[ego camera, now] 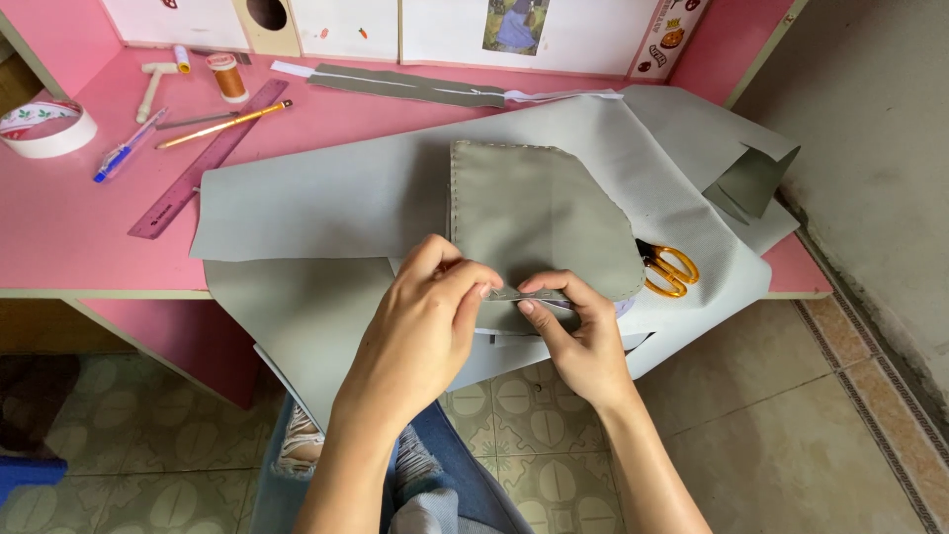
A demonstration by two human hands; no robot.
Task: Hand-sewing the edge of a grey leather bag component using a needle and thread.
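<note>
At the near edge of the pink worktop point(59, 227), the left hand point(420, 331) and right hand point(583, 341) both pinch the stitched grey pouch's point(539, 213) lower edge, keeping it flat on the grey fabric point(326, 198) beside orange scissors point(670, 269).

Two bare forearms with no sleeves, short unpainted nails, and ripped blue denim jeans point(435, 485) on the legs.

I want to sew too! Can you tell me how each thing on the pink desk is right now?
left hand: pinching the grey pouch edge
right hand: pinching the same edge
grey pouch: flat, stitched along its left side
grey fabric sheet: spread, hanging off the desk
scissors: partly hidden under the fabric
tape roll: lying flat
ruler: lying flat
</note>
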